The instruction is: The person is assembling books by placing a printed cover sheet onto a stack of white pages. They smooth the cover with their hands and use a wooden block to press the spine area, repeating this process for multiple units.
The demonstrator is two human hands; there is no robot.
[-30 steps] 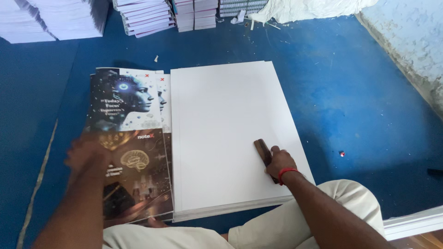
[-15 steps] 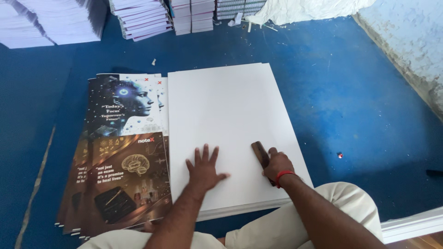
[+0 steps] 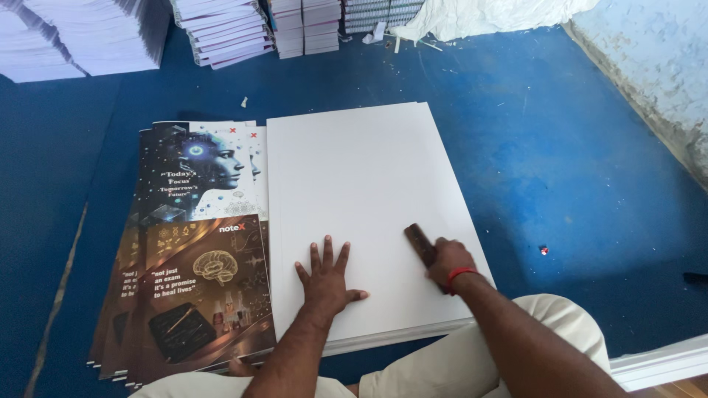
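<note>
A thick stack of large white sheets (image 3: 361, 191) lies on the blue floor in front of me. My left hand (image 3: 327, 278) rests flat on its near part, fingers spread, holding nothing. My right hand (image 3: 448, 262), a red band at the wrist, grips a dark brown wooden block (image 3: 419, 243) pressed on the top sheet near the right edge. Left of the white stack lies a fanned pile of printed covers (image 3: 193, 243) with a face picture above and a brain picture below.
Stacks of bound white booklets (image 3: 225, 29) line the far side, with crumpled white sheeting (image 3: 487, 15) at the back right. A pale blue wall (image 3: 649, 66) runs along the right. My knees in beige trousers (image 3: 546, 324) touch the stack's near edge.
My left hand left the printed covers and moved right onto the white stack, where it now lies flat. The right hand with the block stayed in place.
</note>
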